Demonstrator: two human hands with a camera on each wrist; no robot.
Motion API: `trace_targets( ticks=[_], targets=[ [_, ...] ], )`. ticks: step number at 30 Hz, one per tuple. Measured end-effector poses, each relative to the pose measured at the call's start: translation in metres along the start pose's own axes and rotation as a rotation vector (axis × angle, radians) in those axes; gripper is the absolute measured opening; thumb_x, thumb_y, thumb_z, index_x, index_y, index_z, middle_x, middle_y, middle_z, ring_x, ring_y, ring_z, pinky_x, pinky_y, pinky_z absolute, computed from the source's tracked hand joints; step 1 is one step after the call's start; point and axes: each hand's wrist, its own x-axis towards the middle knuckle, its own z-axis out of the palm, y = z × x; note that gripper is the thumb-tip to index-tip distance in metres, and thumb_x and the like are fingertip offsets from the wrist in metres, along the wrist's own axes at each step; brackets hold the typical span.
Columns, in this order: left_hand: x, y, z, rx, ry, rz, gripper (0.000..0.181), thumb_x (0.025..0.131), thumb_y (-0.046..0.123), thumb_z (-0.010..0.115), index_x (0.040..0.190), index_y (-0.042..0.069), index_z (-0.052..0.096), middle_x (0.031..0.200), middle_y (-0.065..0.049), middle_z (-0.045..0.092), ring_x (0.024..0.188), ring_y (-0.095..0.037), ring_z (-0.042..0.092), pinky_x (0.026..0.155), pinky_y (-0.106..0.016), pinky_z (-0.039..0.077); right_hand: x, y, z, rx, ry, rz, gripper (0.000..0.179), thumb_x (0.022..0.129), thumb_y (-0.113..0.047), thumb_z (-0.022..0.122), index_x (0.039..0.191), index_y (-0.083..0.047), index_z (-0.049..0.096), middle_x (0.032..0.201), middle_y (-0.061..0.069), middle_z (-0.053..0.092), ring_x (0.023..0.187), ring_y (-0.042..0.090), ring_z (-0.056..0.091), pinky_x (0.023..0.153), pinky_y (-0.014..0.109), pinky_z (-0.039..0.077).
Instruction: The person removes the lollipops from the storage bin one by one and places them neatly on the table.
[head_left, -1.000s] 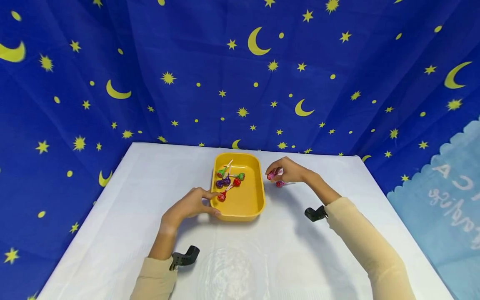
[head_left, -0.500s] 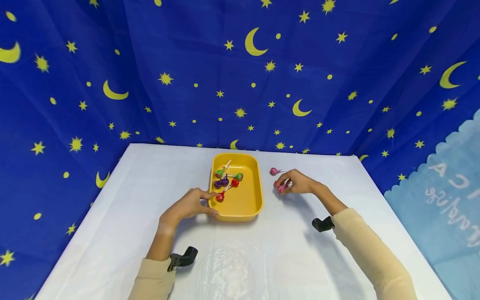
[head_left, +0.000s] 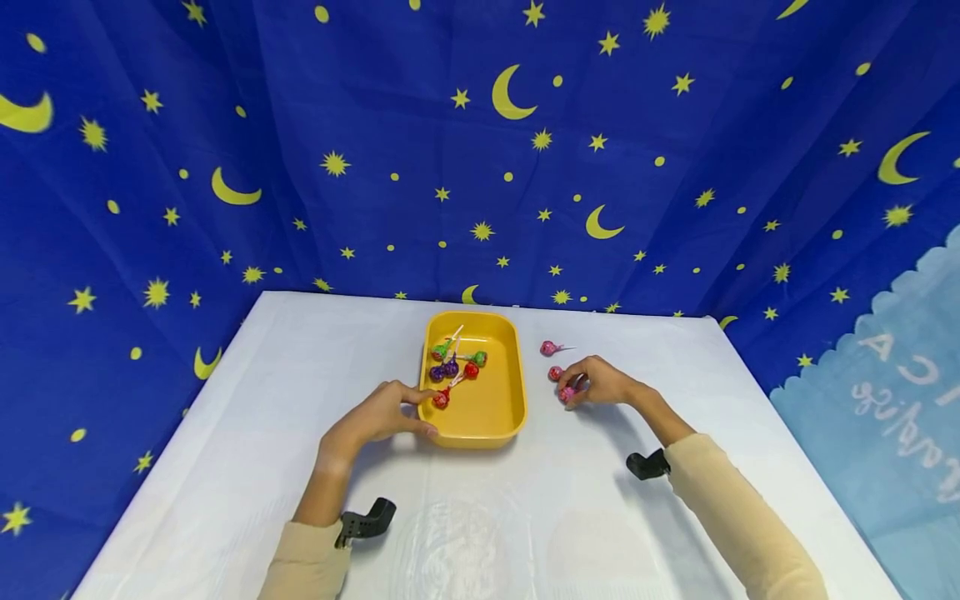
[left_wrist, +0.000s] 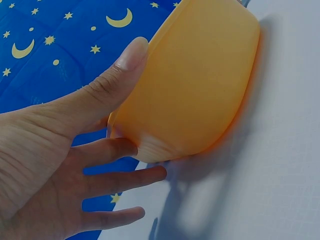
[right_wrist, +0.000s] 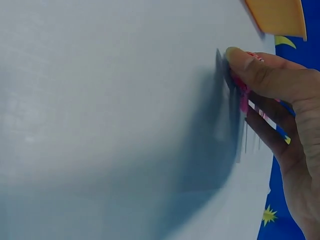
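Observation:
A yellow tray (head_left: pixel 491 421) stands near the middle of the table, with green, purple and red lollipops toward its left side. My left hand (head_left: pixel 375 418) holds the tray's near-left corner between thumb and index finger; the other fingers are spread in the left wrist view. Right of the tray, my right hand (head_left: pixel 603 382) pinches a pink lollipop (head_left: pixel 567 394) at the table surface. Its stick is partly hidden by the fingers. Close beside it lies a red-pink lollipop (head_left: pixel 555 372), partly behind the hand. Farther back lies another pink lollipop (head_left: pixel 550 347) with its stick pointing right.
A white cloth covers the table (head_left: pixel 225 467). Behind it hangs a blue curtain (head_left: pixel 420 125) with yellow moons and stars. A light blue lettered panel (head_left: pixel 892 383) hangs at the right. Black wrist mounts (head_left: pixel 367 521) stick out from both forearms.
My right hand released one pink lollipop at the back, moved nearer and slightly right, and now pinches another, drawn a little toward me. My left hand stays on the tray.

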Motion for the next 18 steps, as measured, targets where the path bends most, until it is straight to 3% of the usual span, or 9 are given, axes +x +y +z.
trace_targets(
  ticks=[10,18],
  targets=[
    [0.0,0.003,-0.001,-0.022,-0.006,-0.022,0.068,0.072,0.033,0.084,0.13,0.004,0.061,0.134,-0.016,0.058,0.123,-0.034,0.055,0.104,-0.048,0.041,-0.001,0.002,0.004,0.025,0.022,0.04,0.028,0.074,-0.014,0.086,0.1,-0.009,0.075,0.098,0.003,0.074,0.085,0.013,0.066,0.082,0.032,0.055],
    [-0.001,0.001,0.004,-0.074,0.026,-0.054,0.067,0.071,0.032,0.086,0.129,0.005,0.062,0.133,-0.014,0.061,0.118,-0.03,0.058,0.1,-0.044,0.045,0.0,-0.004,-0.007,-0.029,0.039,-0.027,0.032,0.075,-0.016,0.085,0.103,-0.007,0.075,0.101,0.005,0.075,0.092,0.018,0.067,0.085,0.039,0.055]
  ],
)
